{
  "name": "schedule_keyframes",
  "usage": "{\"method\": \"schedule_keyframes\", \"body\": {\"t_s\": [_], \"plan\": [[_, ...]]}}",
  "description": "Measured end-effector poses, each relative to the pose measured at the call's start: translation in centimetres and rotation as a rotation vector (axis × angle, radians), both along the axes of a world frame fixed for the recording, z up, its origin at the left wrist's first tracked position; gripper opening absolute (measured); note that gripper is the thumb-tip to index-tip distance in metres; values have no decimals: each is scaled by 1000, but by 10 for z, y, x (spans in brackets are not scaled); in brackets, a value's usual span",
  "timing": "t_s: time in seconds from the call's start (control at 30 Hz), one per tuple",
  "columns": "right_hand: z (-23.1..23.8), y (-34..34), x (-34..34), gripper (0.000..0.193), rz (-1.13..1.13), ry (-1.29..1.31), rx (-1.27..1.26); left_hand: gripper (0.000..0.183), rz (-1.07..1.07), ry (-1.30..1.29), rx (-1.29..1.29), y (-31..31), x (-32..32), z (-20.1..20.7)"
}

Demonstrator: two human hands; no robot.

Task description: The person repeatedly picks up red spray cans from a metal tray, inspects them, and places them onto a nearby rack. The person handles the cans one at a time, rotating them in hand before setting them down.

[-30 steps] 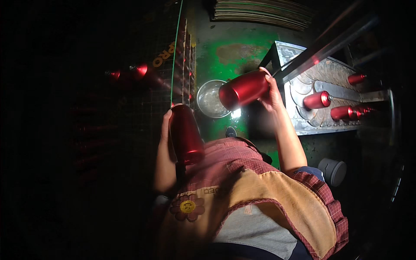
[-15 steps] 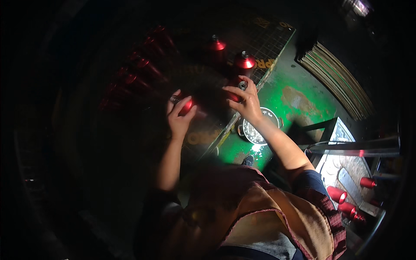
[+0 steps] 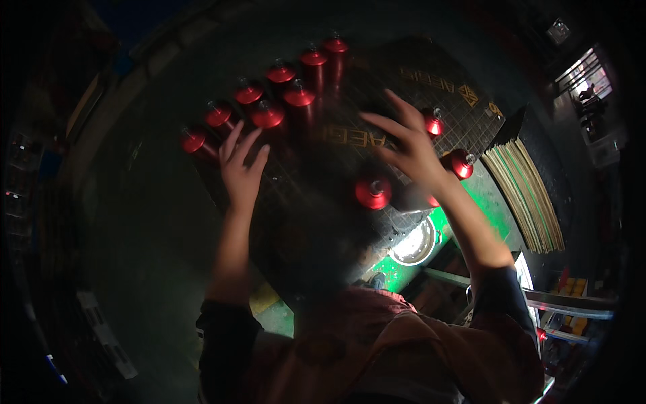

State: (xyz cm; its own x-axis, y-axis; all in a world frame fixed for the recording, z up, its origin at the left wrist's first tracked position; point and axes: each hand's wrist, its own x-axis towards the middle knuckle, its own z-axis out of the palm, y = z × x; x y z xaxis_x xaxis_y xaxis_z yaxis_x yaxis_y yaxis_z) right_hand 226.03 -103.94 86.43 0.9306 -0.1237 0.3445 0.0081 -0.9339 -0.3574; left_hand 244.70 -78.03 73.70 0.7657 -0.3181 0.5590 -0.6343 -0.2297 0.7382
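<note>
My left hand (image 3: 243,165) reaches up to the near side of a group of red bottles, its fingers spread and nothing in them. Closest to it are a red bottle (image 3: 219,114) and another red bottle (image 3: 268,116), both upright with narrow metal necks. I cannot tell whether a fingertip touches either. Over the right part of the dark board (image 3: 323,222), my right hand (image 3: 409,145) hovers with fingers apart, holding nothing. A red bottle (image 3: 373,193) stands below it, and a red bottle (image 3: 434,123) shows just past its knuckles. My wrist partly hides one more red piece.
Another red bottle (image 3: 461,163) stands by the board's right edge. Off that edge, a white-lit metal pot (image 3: 415,242) rests low on the green floor (image 3: 481,202). A stack of thin sheets (image 3: 528,195) and a metal frame (image 3: 572,301) lie to the right.
Both hands have opened and let go of the red bottles they held. My left hand has moved left to the bottle group; the right is raised over the board. The view has shifted.
</note>
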Motion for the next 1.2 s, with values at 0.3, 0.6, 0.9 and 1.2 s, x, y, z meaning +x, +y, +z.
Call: {"method": "schedule_keyframes", "body": {"t_s": [0.3,0.6,0.9,1.2], "plan": [[-119,4,219,61,71,313,-43,47,-22,-53,160,-71,63,-52],[-78,-20,162,55,-7,67,217,35,131,-101,-146,-14,31,-58],[22,-69,-78,51,-175,-557,727,57,35,148,-357,72,-95,-1],[-56,-112,-274,66,-258,-774,1619,50,-822,1168,-952,-82,-242,6]]}}
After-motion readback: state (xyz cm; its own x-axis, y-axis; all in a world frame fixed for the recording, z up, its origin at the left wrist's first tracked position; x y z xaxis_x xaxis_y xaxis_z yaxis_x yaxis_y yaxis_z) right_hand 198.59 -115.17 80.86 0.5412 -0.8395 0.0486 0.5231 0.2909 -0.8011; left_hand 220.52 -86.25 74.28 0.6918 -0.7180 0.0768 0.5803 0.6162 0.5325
